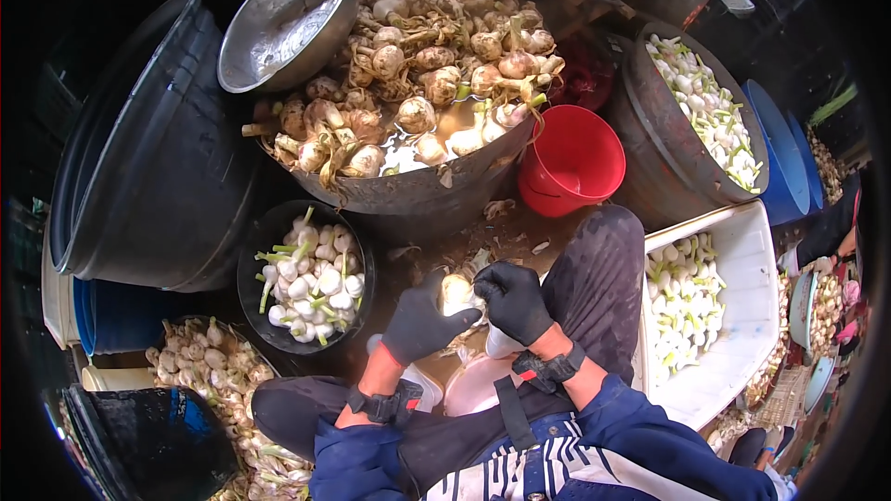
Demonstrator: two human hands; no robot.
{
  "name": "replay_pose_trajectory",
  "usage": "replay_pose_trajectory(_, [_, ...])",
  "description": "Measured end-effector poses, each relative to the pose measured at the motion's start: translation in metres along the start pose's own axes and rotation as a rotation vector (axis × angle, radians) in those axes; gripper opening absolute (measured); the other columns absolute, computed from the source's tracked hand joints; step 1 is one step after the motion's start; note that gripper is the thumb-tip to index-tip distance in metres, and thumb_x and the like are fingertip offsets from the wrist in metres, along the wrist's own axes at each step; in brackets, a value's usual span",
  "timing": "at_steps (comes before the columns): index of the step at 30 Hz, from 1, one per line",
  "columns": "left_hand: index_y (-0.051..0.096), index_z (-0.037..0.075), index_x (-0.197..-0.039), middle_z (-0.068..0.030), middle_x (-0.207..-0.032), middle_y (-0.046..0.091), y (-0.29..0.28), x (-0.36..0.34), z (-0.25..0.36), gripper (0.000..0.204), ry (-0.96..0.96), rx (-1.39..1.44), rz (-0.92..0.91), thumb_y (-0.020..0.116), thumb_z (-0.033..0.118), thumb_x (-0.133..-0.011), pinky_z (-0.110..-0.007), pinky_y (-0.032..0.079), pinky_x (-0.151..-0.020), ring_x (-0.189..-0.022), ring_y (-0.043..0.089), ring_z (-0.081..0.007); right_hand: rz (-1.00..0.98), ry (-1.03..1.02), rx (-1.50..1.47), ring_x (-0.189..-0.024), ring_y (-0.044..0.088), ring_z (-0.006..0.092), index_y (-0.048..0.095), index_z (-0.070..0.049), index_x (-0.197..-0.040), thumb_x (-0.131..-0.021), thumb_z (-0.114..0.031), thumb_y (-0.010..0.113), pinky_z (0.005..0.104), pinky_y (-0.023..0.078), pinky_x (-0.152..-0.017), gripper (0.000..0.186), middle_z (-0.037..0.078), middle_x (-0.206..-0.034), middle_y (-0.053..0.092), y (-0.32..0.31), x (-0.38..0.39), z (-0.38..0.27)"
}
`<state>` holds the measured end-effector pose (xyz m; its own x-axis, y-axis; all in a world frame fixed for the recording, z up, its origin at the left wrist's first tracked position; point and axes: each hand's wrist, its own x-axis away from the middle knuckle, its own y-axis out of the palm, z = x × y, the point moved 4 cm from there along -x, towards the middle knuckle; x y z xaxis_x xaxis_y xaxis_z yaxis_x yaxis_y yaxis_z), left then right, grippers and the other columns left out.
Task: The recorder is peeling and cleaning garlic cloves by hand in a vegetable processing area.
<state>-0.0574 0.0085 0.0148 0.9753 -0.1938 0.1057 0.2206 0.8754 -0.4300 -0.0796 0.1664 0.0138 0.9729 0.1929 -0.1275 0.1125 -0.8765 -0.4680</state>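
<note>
Both my hands wear black gloves and meet over my lap. My left hand (419,320) and my right hand (513,300) together grip one pale garlic bulb (456,290), fingers curled on its skin. Straight ahead, a big dark tub (419,193) holds several unpeeled, brown-skinned bulbs soaking in murky water. A small black bowl (359,255) at my left knee holds several peeled white bulbs with green stubs.
A metal bowl (278,23) leans on the tub's left rim. A red bucket (574,162) stands to the right. A white crate (738,311) and a dark basin (650,121) hold peeled bulbs. Black barrel (148,148) at left. Unpeeled bulbs (209,366) lie lower left.
</note>
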Motion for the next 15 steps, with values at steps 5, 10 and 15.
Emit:
replay_pose_trajectory(5, [0.050, -0.005, -0.119, -0.0252, -0.099, 0.062, -0.003, 0.005, 0.015, 0.064, 0.210, -0.175, 0.044, 0.078, 0.017, -0.066, -0.038, 0.051, -0.078, -0.089, 0.064, -0.0343, 0.006, 0.066, -0.096, -0.061, 0.061, 0.0284, 0.061, 0.001, -0.076, -0.073, -0.003, 0.061, 0.0337, 0.046, -0.058, 0.005, 0.018, -0.067, 0.060, 0.008, 0.004, 0.021])
replay_pose_trajectory(10, [0.046, -0.003, -0.125, -0.0255, -0.107, 0.057, 0.006, 0.008, 0.013, 0.069, 0.272, -0.178, -0.025, 0.075, 0.016, -0.066, -0.040, 0.048, -0.083, -0.098, 0.058, -0.0388, -0.149, 0.266, -0.083, -0.060, 0.057, 0.0128, 0.061, 0.004, -0.078, -0.076, -0.005, 0.060, 0.0312, 0.044, -0.058, 0.009, 0.017, -0.065, 0.059, 0.017, 0.010, 0.046])
replay_pose_trajectory(15, [0.049, -0.001, -0.123, -0.0198, -0.100, 0.058, 0.003, 0.003, 0.010, 0.063, 0.307, -0.122, 0.233, 0.074, 0.015, -0.067, -0.040, 0.048, -0.081, -0.090, 0.059, -0.0367, -0.148, 0.272, -0.273, -0.065, 0.059, 0.0108, 0.067, 0.003, -0.088, -0.081, -0.009, 0.063, 0.0277, 0.046, -0.061, 0.015, 0.012, -0.074, 0.066, 0.009, 0.006, 0.036])
